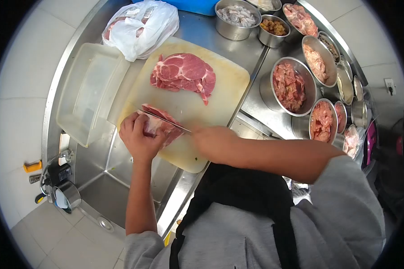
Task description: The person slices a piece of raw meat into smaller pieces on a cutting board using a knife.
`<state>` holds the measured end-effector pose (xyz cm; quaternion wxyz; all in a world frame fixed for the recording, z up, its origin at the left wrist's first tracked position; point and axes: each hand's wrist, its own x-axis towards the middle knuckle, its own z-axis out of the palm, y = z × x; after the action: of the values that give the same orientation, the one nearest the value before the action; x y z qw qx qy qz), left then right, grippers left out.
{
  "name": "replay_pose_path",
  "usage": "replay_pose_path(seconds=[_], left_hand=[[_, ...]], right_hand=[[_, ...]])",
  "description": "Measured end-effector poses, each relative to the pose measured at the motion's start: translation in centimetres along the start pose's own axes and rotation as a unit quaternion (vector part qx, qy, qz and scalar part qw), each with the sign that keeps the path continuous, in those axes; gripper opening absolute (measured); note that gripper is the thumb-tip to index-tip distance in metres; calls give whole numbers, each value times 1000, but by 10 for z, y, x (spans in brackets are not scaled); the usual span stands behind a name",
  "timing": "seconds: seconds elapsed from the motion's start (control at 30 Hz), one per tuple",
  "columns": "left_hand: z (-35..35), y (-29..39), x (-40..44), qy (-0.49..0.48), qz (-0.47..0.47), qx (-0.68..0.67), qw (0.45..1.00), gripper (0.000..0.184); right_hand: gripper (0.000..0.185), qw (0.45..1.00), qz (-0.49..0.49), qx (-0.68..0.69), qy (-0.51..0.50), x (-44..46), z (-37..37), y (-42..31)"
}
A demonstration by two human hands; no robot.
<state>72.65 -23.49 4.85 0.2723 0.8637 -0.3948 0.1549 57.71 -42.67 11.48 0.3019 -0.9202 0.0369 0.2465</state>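
A piece of raw meat [169, 132] lies near the front of the white cutting board [220, 76]. My left hand [141, 136] presses on its left side with curled fingers. In my right hand [213, 142], somewhat blurred, is a knife [170, 122], its handle hidden by the fist. The blade sits in the meat, close to my left fingers, with a thin slab parting on its far side. Farther back on the board rests a stack of cut meat slices [184, 74].
Left of the board stands a clear plastic bin [83, 85], over the edge of a steel sink [116, 188]. A white plastic bag [155, 27] of meat sits behind. At right are several metal bowls, including a large bowl of meat [267, 85] and a pot of pale strips [231, 30].
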Motion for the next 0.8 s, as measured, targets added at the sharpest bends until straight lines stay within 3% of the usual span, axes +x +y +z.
replay_pose_path(seconds=[0.13, 0.17, 0.23, 0.33, 0.43, 0.57, 0.67, 0.73, 0.8], left_hand=[[3, 0, 0, 21, -9, -4, 1000, 44], [4, -1, 1, 28, -8, -1, 1000, 43], [6, 0, 0, 29, -11, -3, 1000, 43], [4, -3, -2, 29, -14, 1, 999, 43], [7, -1, -5, 32, -20, 8, 999, 45], [4, 5, -5, 23, -10, 24, 999, 46], [4, 8, -5, 28, -19, 25, 999, 42], [4, 7, -4, 23, -35, -7, 999, 39], [0, 8, 0, 19, -25, 8, 999, 37]], right_hand=[[25, 995, 69, 15, -77, -16, -11, -1], [25, 995, 67, 20, -72, 0, -2, 1], [25, 995, 20, 94, 39, 49, 31, 4], [25, 994, -26, 56, 87, 58, 46, 7], [26, 997, 10, 73, 22, 3, 48, 26], [26, 997, 2, 66, 50, 17, 66, 25], [27, 987, 0, 147, 69, 51, 67, 17], [32, 995, 16, 78, 53, 33, 73, 26], [31, 994, -41, 54, 86, -20, 87, 55]])
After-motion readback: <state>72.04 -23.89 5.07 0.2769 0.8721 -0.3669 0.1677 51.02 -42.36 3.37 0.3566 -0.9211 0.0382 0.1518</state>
